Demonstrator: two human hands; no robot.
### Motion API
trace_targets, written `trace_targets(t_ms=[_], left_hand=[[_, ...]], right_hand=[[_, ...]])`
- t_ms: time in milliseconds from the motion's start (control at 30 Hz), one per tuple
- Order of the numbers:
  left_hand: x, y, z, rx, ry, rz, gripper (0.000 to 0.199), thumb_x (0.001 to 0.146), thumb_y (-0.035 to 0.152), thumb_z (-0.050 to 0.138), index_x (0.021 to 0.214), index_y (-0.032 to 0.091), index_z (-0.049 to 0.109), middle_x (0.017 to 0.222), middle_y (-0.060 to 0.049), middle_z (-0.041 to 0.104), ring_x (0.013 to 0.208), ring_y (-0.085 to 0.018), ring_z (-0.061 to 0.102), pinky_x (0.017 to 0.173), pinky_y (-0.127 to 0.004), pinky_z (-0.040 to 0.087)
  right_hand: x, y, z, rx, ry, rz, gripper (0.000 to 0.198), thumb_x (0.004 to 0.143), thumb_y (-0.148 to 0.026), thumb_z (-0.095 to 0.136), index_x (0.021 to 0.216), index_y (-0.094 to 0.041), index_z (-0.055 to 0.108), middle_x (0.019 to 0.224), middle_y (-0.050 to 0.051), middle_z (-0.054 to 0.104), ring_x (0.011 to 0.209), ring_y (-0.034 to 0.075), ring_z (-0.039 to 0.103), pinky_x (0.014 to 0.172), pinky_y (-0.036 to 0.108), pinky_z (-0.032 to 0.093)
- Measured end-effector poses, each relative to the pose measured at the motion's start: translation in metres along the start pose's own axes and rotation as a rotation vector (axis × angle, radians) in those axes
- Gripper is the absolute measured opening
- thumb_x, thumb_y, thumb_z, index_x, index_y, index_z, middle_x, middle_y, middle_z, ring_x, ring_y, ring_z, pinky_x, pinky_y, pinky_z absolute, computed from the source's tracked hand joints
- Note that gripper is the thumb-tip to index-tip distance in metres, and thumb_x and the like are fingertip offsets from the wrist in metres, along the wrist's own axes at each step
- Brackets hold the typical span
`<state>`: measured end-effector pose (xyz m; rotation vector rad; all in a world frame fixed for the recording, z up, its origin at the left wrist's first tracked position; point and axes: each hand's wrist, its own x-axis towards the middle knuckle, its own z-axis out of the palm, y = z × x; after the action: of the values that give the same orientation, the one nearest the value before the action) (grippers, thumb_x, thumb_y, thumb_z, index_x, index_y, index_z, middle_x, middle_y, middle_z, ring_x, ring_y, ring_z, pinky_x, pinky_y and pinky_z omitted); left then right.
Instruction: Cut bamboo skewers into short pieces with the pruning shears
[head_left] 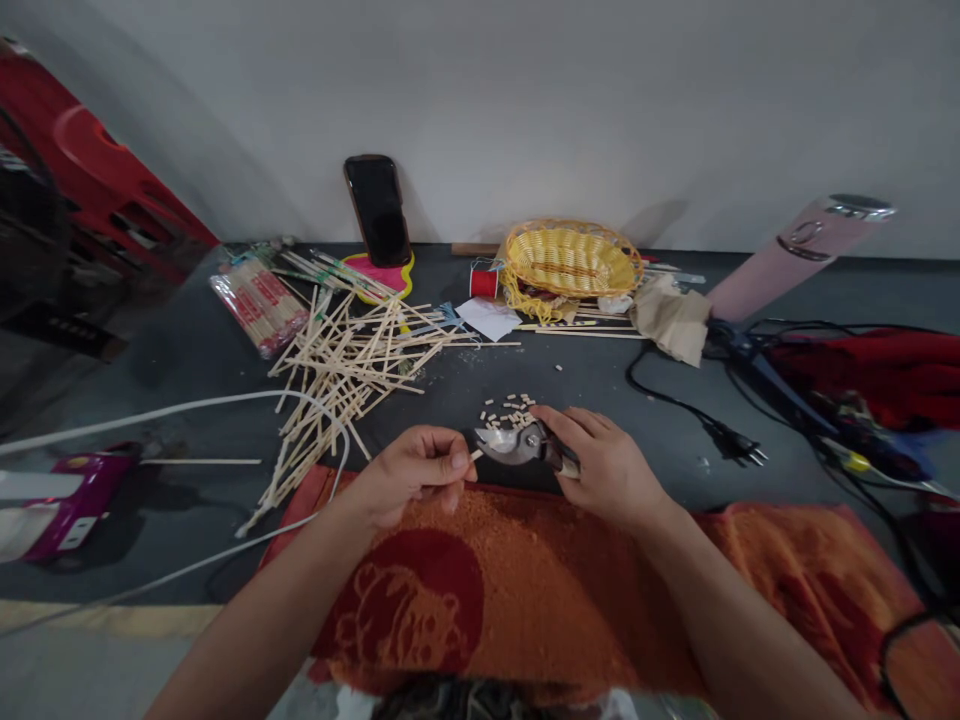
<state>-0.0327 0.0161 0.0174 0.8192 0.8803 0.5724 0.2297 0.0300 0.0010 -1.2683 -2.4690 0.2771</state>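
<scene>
My left hand point(427, 468) is closed in a pinch on a thin wooden stick point(475, 456), of which only a short end shows past the fingertips. That end meets the blades of the pruning shears point(517, 444). Wrapped round the shears' handles is my right hand point(604, 462). Just beyond the blades lies a small heap of short cut wooden pieces point(517, 403). Farther left, a loose pile of long wooden sticks point(352, 365) spreads over the dark table. An orange towel point(540, 570) lies beneath both hands.
At the back stand a phone point(377, 210), a red thread spool point(484, 283), a yellow woven basket point(574, 262) and a pink bottle point(799, 255). Packaged sticks point(259, 303) lie at left. A white cable point(187, 405) crosses by my left arm; a black plug point(735, 443) rests at right.
</scene>
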Motion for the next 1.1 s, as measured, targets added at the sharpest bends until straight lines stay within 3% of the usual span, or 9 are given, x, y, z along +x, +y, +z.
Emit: trace_targets(t_ms=[133,233,333,433,533,667,1100], left_hand=[[-0.001,0.001,0.001,-0.017,-0.003,0.017,0.036,0.073,0.047,0.071,0.069,0.013,0.059,0.047,0.001,0.058,0.033,-0.003,0.034,0.036,-0.018,0.01],[0.002,-0.002,0.001,0.046,0.031,0.102,0.033,0.079,0.046,0.066,0.075,0.014,0.06,0.051,0.0,0.062,0.034,-0.002,0.027,0.036,-0.018,0.012],[0.005,-0.005,0.003,0.178,0.189,0.26,0.027,0.079,0.039,0.069,0.078,0.014,0.061,0.065,-0.001,0.067,0.042,-0.003,0.038,0.041,-0.016,0.026],[0.006,-0.006,0.004,0.282,0.315,0.363,0.025,0.079,0.036,0.07,0.073,0.013,0.061,0.065,-0.002,0.066,0.052,-0.006,0.046,0.049,-0.016,0.034],[0.005,-0.006,0.004,0.224,0.238,0.296,0.029,0.08,0.039,0.067,0.07,0.013,0.059,0.056,-0.001,0.062,0.047,-0.005,0.042,0.046,-0.015,0.03],[0.002,-0.004,0.002,0.073,0.074,0.134,0.033,0.078,0.043,0.068,0.071,0.013,0.057,0.049,0.0,0.06,0.036,-0.003,0.029,0.036,-0.016,0.015],[-0.001,0.003,-0.001,-0.076,-0.057,0.052,0.034,0.072,0.041,0.074,0.068,0.012,0.058,0.049,0.0,0.059,0.033,-0.002,0.036,0.034,-0.017,0.012]], right_hand=[[-0.002,-0.002,-0.001,-0.012,0.014,-0.001,0.051,0.077,-0.012,0.05,0.128,-0.018,0.05,0.105,0.01,0.064,0.095,0.023,0.061,0.085,0.036,0.049],[-0.002,-0.002,-0.001,-0.019,0.024,0.018,0.053,0.076,-0.012,0.052,0.129,-0.017,0.049,0.106,0.01,0.064,0.095,0.024,0.061,0.087,0.037,0.049],[-0.001,0.0,0.001,-0.024,0.032,0.038,0.055,0.076,-0.014,0.055,0.13,-0.017,0.047,0.111,0.011,0.063,0.098,0.025,0.06,0.09,0.038,0.048],[0.0,0.003,0.002,-0.033,0.022,0.055,0.056,0.079,-0.017,0.056,0.133,-0.017,0.045,0.114,0.011,0.062,0.102,0.026,0.058,0.092,0.041,0.047],[0.001,0.006,0.003,-0.007,-0.031,0.036,0.06,0.077,-0.016,0.056,0.135,-0.017,0.043,0.115,0.012,0.061,0.104,0.026,0.057,0.092,0.041,0.047],[0.0,0.006,0.003,0.017,-0.052,0.01,0.06,0.075,-0.012,0.054,0.134,-0.017,0.044,0.114,0.012,0.061,0.103,0.025,0.057,0.091,0.04,0.047],[-0.002,-0.004,-0.002,-0.02,0.023,-0.016,0.049,0.079,-0.012,0.05,0.127,-0.018,0.052,0.102,0.009,0.065,0.09,0.022,0.062,0.082,0.034,0.05]])
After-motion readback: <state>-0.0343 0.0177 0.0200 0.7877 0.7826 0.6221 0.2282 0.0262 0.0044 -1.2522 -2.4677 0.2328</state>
